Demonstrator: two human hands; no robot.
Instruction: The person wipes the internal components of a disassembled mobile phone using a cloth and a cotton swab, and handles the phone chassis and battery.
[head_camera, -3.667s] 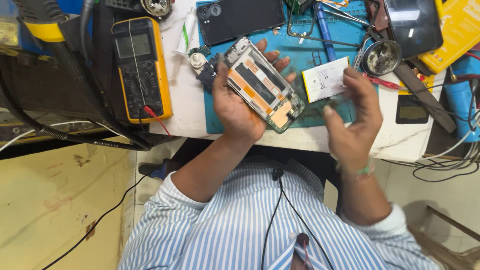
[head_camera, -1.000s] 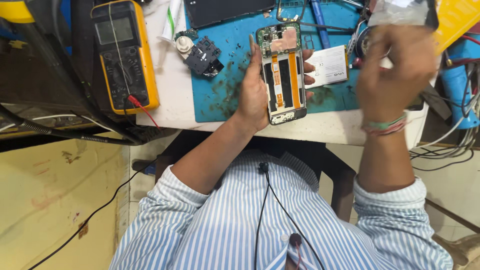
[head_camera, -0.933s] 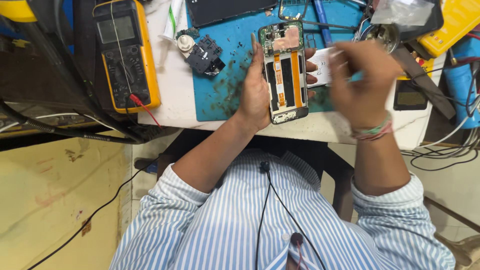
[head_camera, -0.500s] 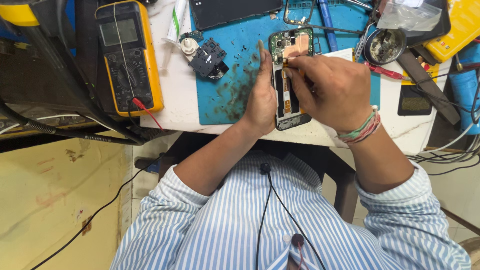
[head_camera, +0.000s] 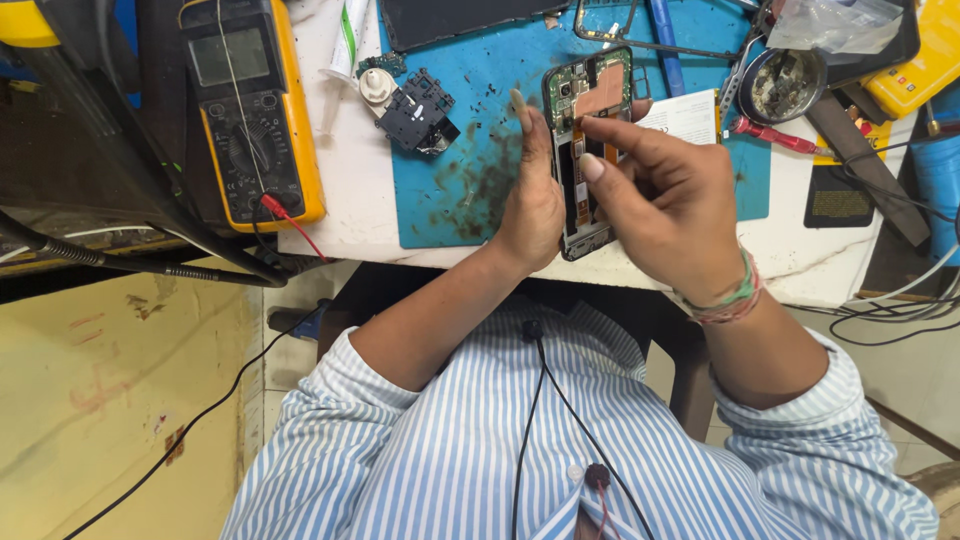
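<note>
An opened phone (head_camera: 584, 110) with its back cover off lies lengthwise over the blue work mat (head_camera: 470, 150), green board and orange parts showing. My left hand (head_camera: 530, 195) grips its left edge, thumb up along the side. My right hand (head_camera: 665, 200) rests over the phone's right half, with fingertips pinched on its inner parts near the top. Whether a small part sits between those fingertips is hidden. A coloured thread band circles my right wrist.
A yellow multimeter (head_camera: 250, 110) with a red lead sits at the left. A small black module (head_camera: 418, 110) and a white tube lie on the mat. A round tin (head_camera: 788, 85), red-handled tool (head_camera: 775, 135), white card (head_camera: 690, 115) and cables crowd the right side.
My right hand came back from the upper right and settled onto the phone. My left hand turned the phone from tilted to nearly upright and kept hold.
</note>
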